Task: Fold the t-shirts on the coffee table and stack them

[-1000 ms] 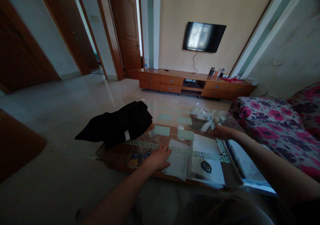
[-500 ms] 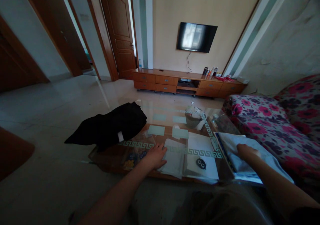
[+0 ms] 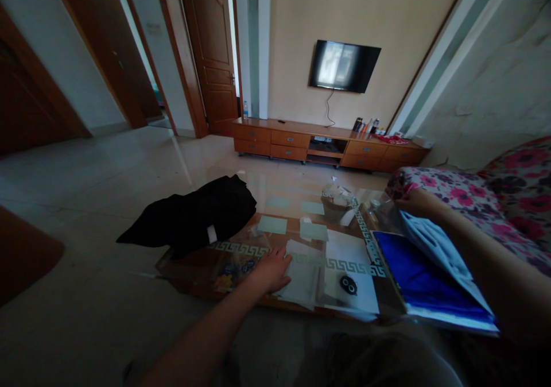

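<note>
My left hand (image 3: pixel 274 269) rests on the glass coffee table (image 3: pixel 297 304) with its fingers stretched out, beside white sheets of paper that show there. At the table's right end, my right hand (image 3: pixel 416 202) is closed on the upper edge of a light blue folded cloth (image 3: pixel 430 237), raising that side of it. Under the cloth a bright blue folded cloth (image 3: pixel 430 275) shows, with a pale layer along its front edge. The fingertips of my right hand are partly hidden. A round black object with two pale rings (image 3: pixel 348 285) lies between my hands.
A black garment (image 3: pixel 202 212) with a white tag is heaped on the table's left end. Toward the back right stand a bowl (image 3: pixel 338 203) with crumpled white pieces and a small jar (image 3: pixel 374 204). A flowered sofa (image 3: pixel 456 194) borders the right side; a low wooden cabinet (image 3: pixel 288 140) runs along the wall.
My right hand has moved up and away from me, lifting the light blue cloth and uncovering the bright blue one. My left hand has stayed in place on the table.
</note>
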`<move>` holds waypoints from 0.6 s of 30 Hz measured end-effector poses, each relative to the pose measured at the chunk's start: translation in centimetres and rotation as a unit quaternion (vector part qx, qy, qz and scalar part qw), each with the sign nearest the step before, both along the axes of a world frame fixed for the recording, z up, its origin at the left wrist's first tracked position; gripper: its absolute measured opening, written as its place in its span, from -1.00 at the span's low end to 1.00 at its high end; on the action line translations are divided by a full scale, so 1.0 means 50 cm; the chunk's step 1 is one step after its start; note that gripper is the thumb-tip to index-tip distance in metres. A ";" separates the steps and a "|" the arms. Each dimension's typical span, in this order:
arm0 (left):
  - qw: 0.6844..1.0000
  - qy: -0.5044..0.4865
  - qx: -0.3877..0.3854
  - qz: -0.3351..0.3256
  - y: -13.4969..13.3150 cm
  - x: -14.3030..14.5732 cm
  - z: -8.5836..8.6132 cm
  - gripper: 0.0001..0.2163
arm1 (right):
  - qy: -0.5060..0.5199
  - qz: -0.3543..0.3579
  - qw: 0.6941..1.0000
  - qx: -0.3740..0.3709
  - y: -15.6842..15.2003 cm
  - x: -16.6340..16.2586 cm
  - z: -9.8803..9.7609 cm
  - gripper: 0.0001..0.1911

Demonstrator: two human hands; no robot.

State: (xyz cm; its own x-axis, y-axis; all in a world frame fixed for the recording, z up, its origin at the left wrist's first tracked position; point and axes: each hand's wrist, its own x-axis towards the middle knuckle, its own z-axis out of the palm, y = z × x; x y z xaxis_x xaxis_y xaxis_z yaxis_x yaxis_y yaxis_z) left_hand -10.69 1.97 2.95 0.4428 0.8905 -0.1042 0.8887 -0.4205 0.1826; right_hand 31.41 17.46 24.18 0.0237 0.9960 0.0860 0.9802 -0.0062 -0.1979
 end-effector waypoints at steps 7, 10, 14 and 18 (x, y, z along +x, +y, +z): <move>1.000 0.003 0.002 -0.003 0.001 -0.004 -0.006 -0.51 | 0.545 0.182 0.799 0.179 -0.017 -0.282 0.196 -0.75; 1.000 0.000 0.002 -0.005 0.002 -0.006 -0.008 -0.50 | 0.649 0.270 0.689 0.174 -0.052 -0.381 0.229 -0.73; 1.000 -0.005 0.001 -0.007 0.002 -0.010 -0.002 -0.53 | 0.620 0.346 0.698 -0.098 -0.095 -0.445 0.207 -0.92; 1.000 -0.006 -0.004 -0.007 -0.002 -0.011 0.005 -0.56 | 0.441 0.327 0.772 -0.321 -0.077 -0.407 0.127 -0.77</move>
